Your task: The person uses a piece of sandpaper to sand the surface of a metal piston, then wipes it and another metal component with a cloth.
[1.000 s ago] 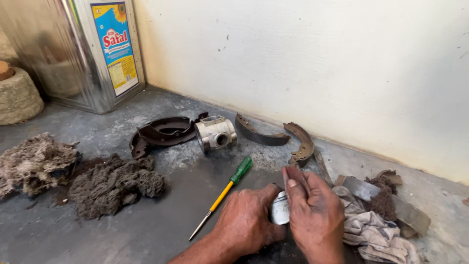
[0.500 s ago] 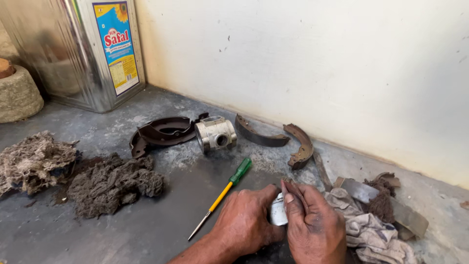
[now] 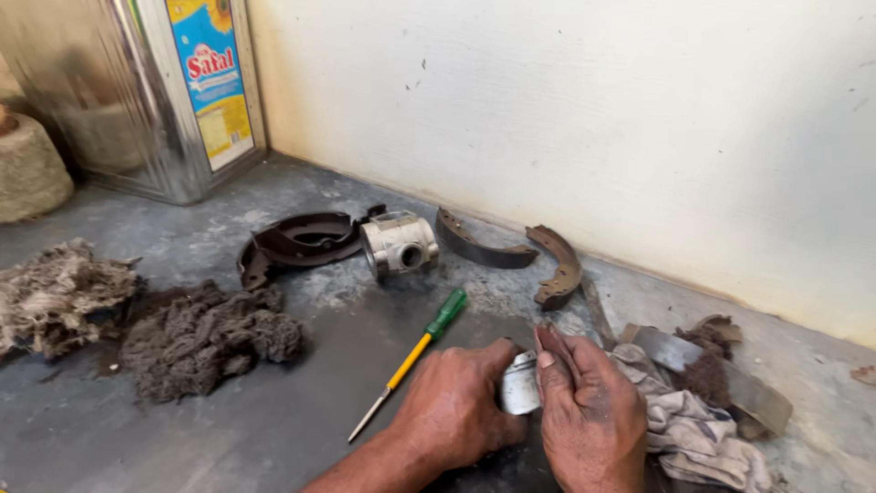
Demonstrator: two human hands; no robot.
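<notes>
Both of my hands meet at the bottom centre over a small shiny metal part [image 3: 520,383]. My left hand [image 3: 456,406] grips it from the left and my right hand [image 3: 589,411] closes on it from the right, fingers laid over its top. Most of the part is hidden between the hands. A screwdriver [image 3: 415,351] with a green and yellow handle lies on the grey floor just left of my left hand, its tip towards me.
A silvery cylinder housing [image 3: 399,245] lies beyond the screwdriver, with curved brake shoes [image 3: 301,239] [image 3: 558,265] around it. Dirty cotton waste [image 3: 205,333] sits at left, rags [image 3: 693,420] at right. A large metal tin [image 3: 155,91] stands at the back left by the wall.
My hands with the metal part have slid slightly down and towards me; the fingers of the right hand have closed further over it.
</notes>
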